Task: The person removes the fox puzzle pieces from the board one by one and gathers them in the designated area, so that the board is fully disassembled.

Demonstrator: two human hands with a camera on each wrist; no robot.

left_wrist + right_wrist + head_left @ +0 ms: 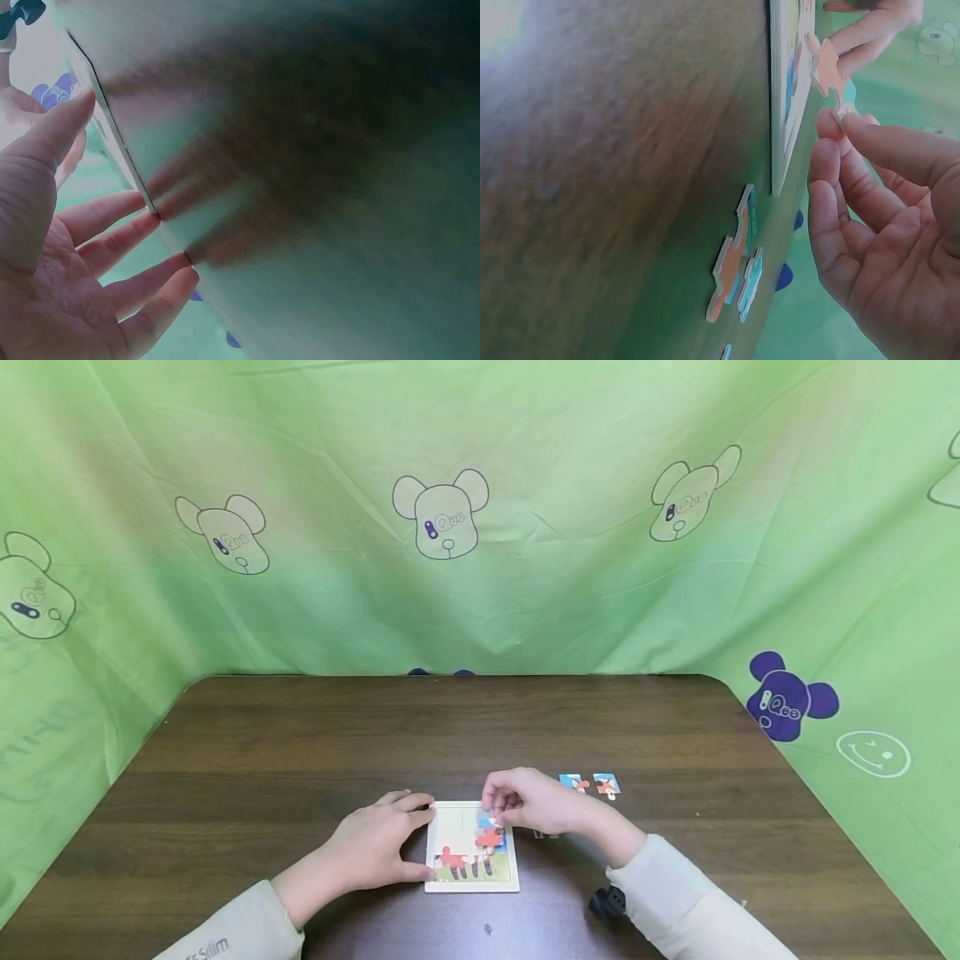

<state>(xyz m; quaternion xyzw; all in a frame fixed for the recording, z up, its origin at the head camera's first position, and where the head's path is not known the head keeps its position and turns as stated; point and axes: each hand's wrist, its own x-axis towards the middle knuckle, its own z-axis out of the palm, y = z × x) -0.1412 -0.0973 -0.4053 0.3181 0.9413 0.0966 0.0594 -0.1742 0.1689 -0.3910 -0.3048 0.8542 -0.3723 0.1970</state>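
Note:
A pale-rimmed puzzle tray (472, 887) lies near the front of the table, with a row of fitted pieces showing red shapes and dark legs (462, 866) along its bottom. My left hand (375, 843) rests at the tray's left side, thumb by the lower corner and fingers by the upper one. In the left wrist view its thumb and fingertips touch the tray's edge, the fingers fairly straight. Between thumb and fingertips, my right hand (534, 800) pinches an orange and blue puzzle piece (826, 69), held tilted over the tray's right part.
Two loose puzzle pieces (607, 785) lie right of the tray, beyond the right wrist. Another piece (553, 836) is mostly hidden under that wrist. The brown table (375, 727) ends at a green curtain (450, 610) with bear drawings.

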